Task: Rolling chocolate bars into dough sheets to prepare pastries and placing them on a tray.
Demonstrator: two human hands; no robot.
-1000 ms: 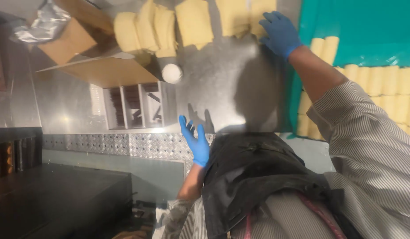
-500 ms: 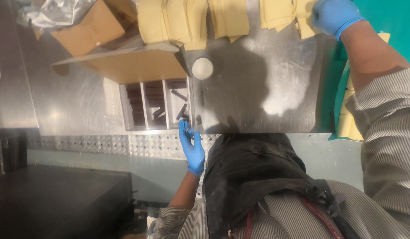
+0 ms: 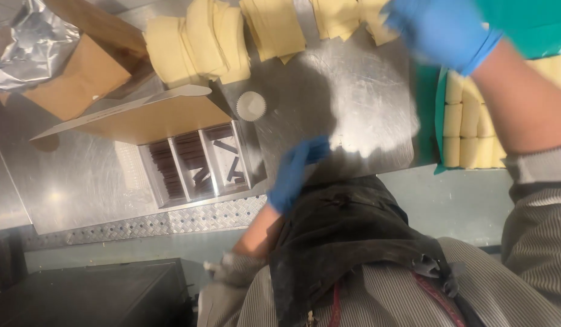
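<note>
Right hand, blue-gloved, at the top edge of the view over the pale dough sheets; fingers blurred and cut off by the frame edge, so grip state cannot be told. Left hand, also blue-gloved, low at the near edge of the steel tabletop, just right of the divided tray; fingers loosely curled, narrow, holding nothing visible, motion-blurred. Divided tray loaded with dark sticks, partly covered on its far side by an open cardboard flap. Small white fluted cup just beyond the tray, on bare steel. Stacked round dough pieces behind the flap, beside a brown cardboard box with crumpled foil at far left. Rolled dough pieces in rows on a green mat at right, partly hidden by the right forearm. Compared with half a second earlier: left hand lower and further right of the tray, right hand further left along the dough sheets. Right arm extended forward; left arm bent, forearm rising from the waist, dark apron below.
</note>
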